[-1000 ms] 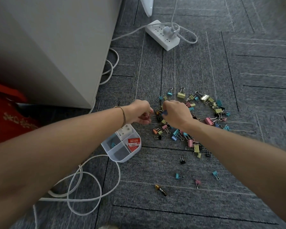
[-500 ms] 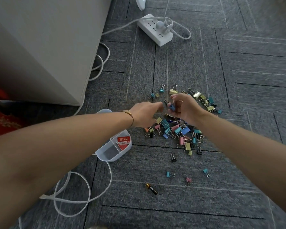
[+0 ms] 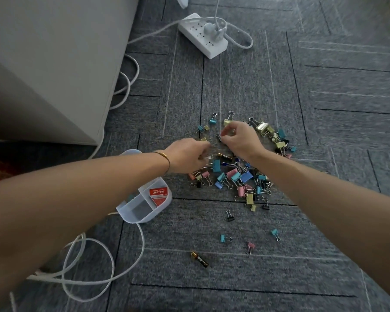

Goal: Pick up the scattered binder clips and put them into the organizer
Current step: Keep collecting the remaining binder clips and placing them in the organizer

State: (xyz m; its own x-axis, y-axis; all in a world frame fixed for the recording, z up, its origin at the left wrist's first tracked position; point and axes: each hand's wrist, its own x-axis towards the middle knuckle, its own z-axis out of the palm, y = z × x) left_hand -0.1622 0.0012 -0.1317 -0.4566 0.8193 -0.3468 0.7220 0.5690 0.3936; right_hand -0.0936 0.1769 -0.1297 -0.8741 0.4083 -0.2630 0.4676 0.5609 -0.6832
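Note:
Several coloured binder clips (image 3: pixel 236 176) lie in a loose pile on the grey carpet, with a few strays (image 3: pixel 225 238) nearer me. My left hand (image 3: pixel 187 155) hovers at the pile's left edge, fingers curled around small clips. My right hand (image 3: pixel 240 137) is over the pile's far side, its fingertips pinched on a small clip with a pink body. The clear plastic organizer (image 3: pixel 131 218) with dividers stands on the floor under my left forearm; a red-labelled box (image 3: pixel 159 195) sits in one compartment.
A grey cabinet (image 3: pixel 54 64) fills the upper left. A white power strip (image 3: pixel 203 37) with cables lies beyond the pile. White cable loops (image 3: pixel 88 262) lie near the organizer. A battery (image 3: pixel 199 259) lies in front, another (image 3: pixel 224 156) within the pile.
My right hand has moved up to the pile's far side and now pinches a pink clip instead of the blue one. My left hand stays at the pile's left edge.

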